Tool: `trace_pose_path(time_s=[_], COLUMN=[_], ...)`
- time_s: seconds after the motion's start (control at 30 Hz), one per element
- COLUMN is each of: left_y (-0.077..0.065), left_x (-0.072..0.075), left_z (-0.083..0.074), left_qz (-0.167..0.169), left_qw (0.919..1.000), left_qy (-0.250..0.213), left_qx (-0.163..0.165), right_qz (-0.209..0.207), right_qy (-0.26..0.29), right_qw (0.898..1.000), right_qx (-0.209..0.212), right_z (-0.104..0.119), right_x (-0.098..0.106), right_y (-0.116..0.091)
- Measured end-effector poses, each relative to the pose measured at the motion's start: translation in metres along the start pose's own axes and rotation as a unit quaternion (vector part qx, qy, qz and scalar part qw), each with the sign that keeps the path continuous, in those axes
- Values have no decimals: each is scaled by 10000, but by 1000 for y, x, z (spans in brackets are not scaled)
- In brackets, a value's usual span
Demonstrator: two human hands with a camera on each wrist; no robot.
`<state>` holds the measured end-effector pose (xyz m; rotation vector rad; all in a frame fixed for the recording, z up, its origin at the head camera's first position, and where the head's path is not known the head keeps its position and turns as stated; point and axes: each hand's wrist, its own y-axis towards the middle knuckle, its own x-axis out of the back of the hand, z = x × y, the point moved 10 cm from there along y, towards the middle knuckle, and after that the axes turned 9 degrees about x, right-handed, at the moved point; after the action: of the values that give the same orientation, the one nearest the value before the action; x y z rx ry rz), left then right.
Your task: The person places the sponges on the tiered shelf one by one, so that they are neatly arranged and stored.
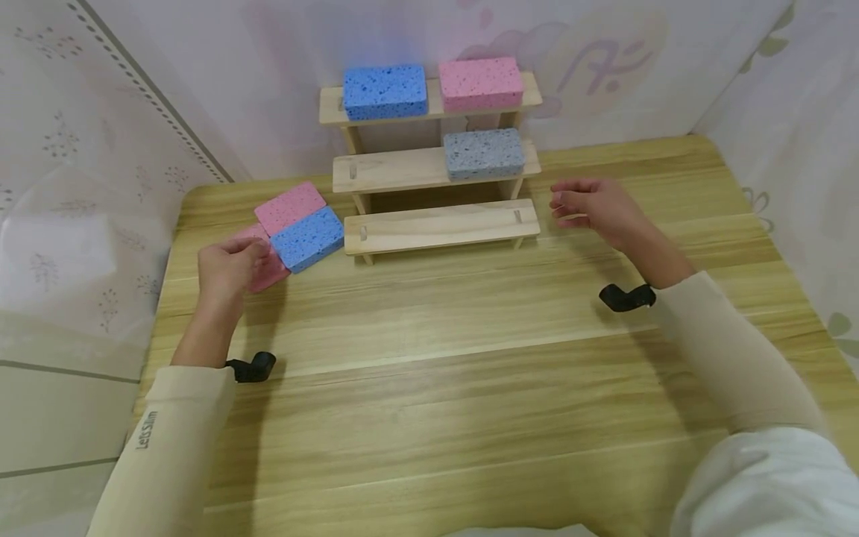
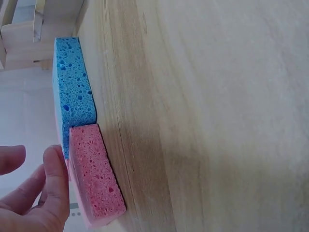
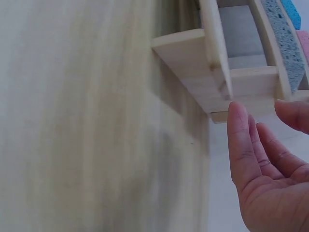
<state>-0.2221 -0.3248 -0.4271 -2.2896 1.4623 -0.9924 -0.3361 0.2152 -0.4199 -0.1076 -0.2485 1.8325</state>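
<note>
My left hand (image 1: 231, 265) is over a pink sponge (image 1: 270, 270) at the left of the table. In the left wrist view its thumb and fingers stand apart, with fingertips right at the pink sponge (image 2: 99, 179) and nothing pinched. A blue sponge (image 1: 309, 239) lies against that one, and another pink sponge (image 1: 290, 208) lies behind. My right hand (image 1: 597, 209), fingers loosely bent and holding nothing, hovers just right of a three-step wooden shelf (image 1: 436, 226). On its middle step sits a grey sponge (image 1: 485, 154).
The shelf's top step carries a blue sponge (image 1: 385, 92) on the left and a pink sponge (image 1: 480, 83) on the right. The shelf stands at the back of the wooden table (image 1: 429, 388), close to a patterned curtain (image 1: 268, 89). Black wrist mounts (image 1: 627, 298) stick out from both sleeves.
</note>
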Motion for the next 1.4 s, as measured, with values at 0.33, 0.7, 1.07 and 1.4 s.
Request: trace_pose_path(time_s=[0.33, 0.7, 1.07, 1.4], left_y=[5, 13, 22, 18], left_x=[-8, -10, -7, -10], left_z=[0, -2, -4, -1], left_qz=[200, 188, -445, -317], left_qw=[9998, 9990, 9928, 9957], left_qy=[-58, -232, 1020, 549], left_qx=[21, 347, 444, 674], right_qz=[61, 57, 84, 107], right_qy=[51, 168, 95, 179], right_qw=[10000, 9998, 9999, 9997], right_qx=[-60, -88, -105, -96], right_z=[-24, -34, -37, -37], right_x=[-11, -21, -25, -27], right_y=[2, 5, 8, 7])
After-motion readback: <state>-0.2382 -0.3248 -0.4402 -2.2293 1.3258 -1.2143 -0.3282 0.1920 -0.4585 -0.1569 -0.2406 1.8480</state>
